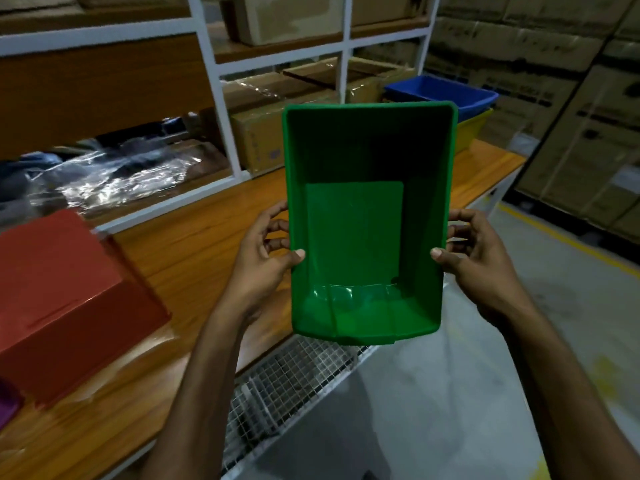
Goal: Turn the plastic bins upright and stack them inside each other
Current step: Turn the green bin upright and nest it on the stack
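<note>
I hold a green plastic bin [360, 237] in the air over the table's front edge, its open side facing me. My left hand [266, 251] grips its left rim and my right hand [471, 247] grips its right rim, thumbs inside. At the table's far right a blue bin [446, 91] sits upright, nested in a yellow bin [471, 131]. A red bin [69, 299] lies upside down on the table at the left. A purple bin [7, 403] shows only a corner at the left edge.
The wooden table [194, 244] runs from lower left to upper right. White shelving [221, 109] behind it holds cardboard boxes and plastic wrap. A wire mesh shelf [294, 375] lies under the table. Stacked cartons [571, 98] line the aisle on the right.
</note>
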### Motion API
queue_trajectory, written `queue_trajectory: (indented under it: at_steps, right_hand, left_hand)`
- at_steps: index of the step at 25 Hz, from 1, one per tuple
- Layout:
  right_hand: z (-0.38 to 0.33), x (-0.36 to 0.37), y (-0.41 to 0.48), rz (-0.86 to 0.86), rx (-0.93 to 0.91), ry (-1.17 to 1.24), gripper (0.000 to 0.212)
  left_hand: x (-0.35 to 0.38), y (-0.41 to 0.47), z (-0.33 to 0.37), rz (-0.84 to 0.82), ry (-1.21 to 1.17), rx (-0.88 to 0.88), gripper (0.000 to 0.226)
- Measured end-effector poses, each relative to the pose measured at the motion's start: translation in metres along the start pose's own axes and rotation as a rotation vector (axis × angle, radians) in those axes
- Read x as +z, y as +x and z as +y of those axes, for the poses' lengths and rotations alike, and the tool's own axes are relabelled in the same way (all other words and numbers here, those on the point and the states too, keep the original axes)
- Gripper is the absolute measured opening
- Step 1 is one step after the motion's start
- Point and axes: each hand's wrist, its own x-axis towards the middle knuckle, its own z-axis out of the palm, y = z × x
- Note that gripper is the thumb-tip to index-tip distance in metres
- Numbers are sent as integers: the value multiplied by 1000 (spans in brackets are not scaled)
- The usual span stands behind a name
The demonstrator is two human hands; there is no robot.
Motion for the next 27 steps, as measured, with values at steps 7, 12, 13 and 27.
queue_trajectory:
  at_steps: [7, 12, 13, 27]
  right_hand:
    - [39, -115, -24, 170, 170, 97, 45]
    - [81, -226, -28, 257, 356, 233, 33]
    - [90, -248, -28, 267, 391, 269, 31]
    - [150, -456, 12, 290, 820, 532, 25]
  left_hand:
    - [126, 0, 3, -167, 70, -82, 59]
    - [241, 4, 1, -293, 65, -149, 52]
    - [264, 8, -1, -310, 99, -167, 52]
    - [509, 74, -27, -397, 20, -525, 22]
